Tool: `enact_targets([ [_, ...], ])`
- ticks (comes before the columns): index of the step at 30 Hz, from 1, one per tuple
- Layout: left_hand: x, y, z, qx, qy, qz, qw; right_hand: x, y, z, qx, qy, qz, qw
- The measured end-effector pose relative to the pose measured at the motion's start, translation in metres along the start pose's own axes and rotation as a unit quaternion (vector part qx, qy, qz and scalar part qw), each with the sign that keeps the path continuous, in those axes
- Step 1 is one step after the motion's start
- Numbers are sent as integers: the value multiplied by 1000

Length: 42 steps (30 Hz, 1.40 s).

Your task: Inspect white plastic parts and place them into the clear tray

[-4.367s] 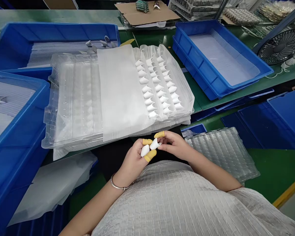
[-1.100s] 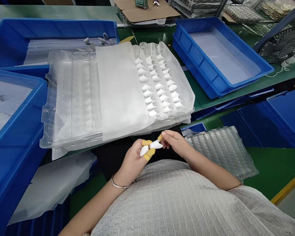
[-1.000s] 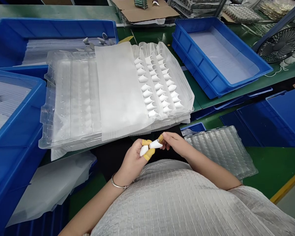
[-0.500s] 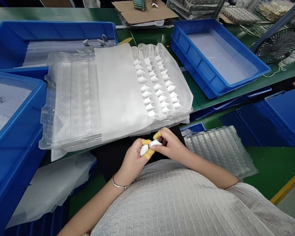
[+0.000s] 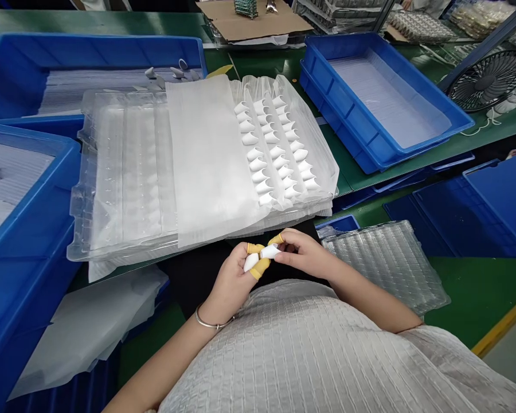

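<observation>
My left hand [image 5: 239, 272], with yellow finger cots on its thumb and a finger, is closed on a small white curved piece [image 5: 251, 262]. A second white piece [image 5: 269, 250], tube-like with a slanted end, sits between the fingertips of both hands. My right hand [image 5: 303, 250] pinches its right end, a yellow cot on the index finger. Behind the hands lies a clear plastic tray [image 5: 79, 229]. Rows of similar white pieces [image 5: 279, 162] stand in its right part, and a translucent white sheet [image 5: 210, 166] covers the middle.
Blue bins [image 5: 26, 241] stand at the left, and another blue bin [image 5: 356, 135] is at the back right. A clear ribbed tray [image 5: 382, 264] lies below the table on the right. A black fan [image 5: 490, 80] stands far right. Sheets [image 5: 94, 327] hang lower left.
My right index fingertip has come down onto the second white piece, and the right hand has shifted slightly right. The left hand stays almost in place. The tray has not moved.
</observation>
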<state>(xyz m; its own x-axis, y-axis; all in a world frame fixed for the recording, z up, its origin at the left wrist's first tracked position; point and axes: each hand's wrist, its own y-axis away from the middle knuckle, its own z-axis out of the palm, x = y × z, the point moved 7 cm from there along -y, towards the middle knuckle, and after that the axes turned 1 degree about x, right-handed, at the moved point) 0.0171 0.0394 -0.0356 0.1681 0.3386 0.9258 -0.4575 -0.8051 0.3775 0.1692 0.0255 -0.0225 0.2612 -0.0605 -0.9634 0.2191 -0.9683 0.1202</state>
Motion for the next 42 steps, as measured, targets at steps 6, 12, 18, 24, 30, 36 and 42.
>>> enact_targets([
  [6,-4,0,-2,3,17,-1,1000,-17,5,-2,49,146,-93,984],
  [12,3,3,-9,46,-62,48,996,-4,2,-2,30,48,-33,998],
  [18,9,3,-9,48,-129,62,989,6,0,-1,9,-32,31,999],
  [24,5,3,-10,41,-83,54,994,-12,7,-6,28,49,-66,996],
  [30,7,5,-12,61,-163,86,981,5,0,2,5,-25,13,1000],
  [36,6,4,-11,53,-161,87,982,3,1,6,-6,-66,20,998],
  [42,4,4,-12,42,-143,85,985,-11,6,-3,19,56,-70,996],
])
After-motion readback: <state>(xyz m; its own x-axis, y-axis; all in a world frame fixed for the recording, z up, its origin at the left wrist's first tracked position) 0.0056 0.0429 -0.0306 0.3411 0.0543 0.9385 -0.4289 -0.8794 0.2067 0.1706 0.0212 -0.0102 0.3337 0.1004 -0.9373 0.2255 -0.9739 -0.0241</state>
